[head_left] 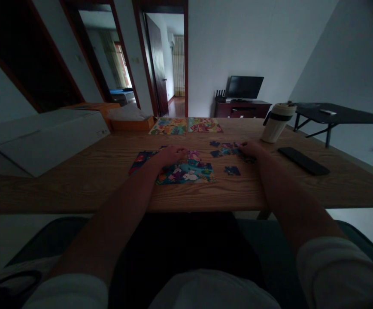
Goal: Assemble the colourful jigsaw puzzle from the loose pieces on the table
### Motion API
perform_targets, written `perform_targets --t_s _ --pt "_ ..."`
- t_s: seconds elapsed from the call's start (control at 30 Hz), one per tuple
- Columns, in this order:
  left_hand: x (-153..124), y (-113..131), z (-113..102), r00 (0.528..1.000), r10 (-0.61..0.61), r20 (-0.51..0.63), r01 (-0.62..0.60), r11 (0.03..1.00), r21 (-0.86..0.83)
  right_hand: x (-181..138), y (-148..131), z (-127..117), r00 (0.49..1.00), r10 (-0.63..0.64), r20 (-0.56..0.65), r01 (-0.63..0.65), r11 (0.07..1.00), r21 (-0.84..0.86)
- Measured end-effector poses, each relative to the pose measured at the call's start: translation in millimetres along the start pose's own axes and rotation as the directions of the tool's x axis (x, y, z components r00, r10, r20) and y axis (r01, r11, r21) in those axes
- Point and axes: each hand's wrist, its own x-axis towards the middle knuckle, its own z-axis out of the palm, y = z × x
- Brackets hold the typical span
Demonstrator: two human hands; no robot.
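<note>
A partly joined jigsaw puzzle (189, 175) with white rabbits on a teal ground lies on the wooden table before me. My left hand (173, 155) rests over its upper part, fingers stretched to the right, covering some of the picture. To the right, my right hand (250, 149) has its fingertips closed at the edge of a small cluster of puzzle pieces (228, 149), seemingly on a piece; the dim light blurs the detail. One loose puzzle piece (232, 171) lies nearer to me, and another puzzle piece (214, 143) sits beyond the cluster.
Two colourful picture sheets (168, 126) lie at the table's far side, beside an orange tissue box (133, 123). A large white box (44, 135) occupies the left. On the right stand a cream tumbler (276, 123) and a black phone-like slab (303, 161).
</note>
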Motion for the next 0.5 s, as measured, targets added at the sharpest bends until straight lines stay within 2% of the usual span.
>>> perform_targets --t_s 0.13,0.37,0.5 --pt "1.4 -1.5 1.1 1.000 -0.005 0.006 0.005 1.000 0.004 -1.6 -1.9 -1.4 0.998 -0.001 -0.066 0.000 1.000 -0.014" --pt "2.9 -5.5 1.5 1.000 0.015 -0.014 -0.015 1.000 0.003 -6.0 -8.4 -1.9 0.984 0.063 -0.168 -0.075 0.995 -0.065" --pt "3.8 -6.0 2.1 1.000 0.012 -0.011 -0.011 1.000 0.028 -0.4 -7.5 0.8 0.991 0.019 -0.135 -0.010 0.998 0.064"
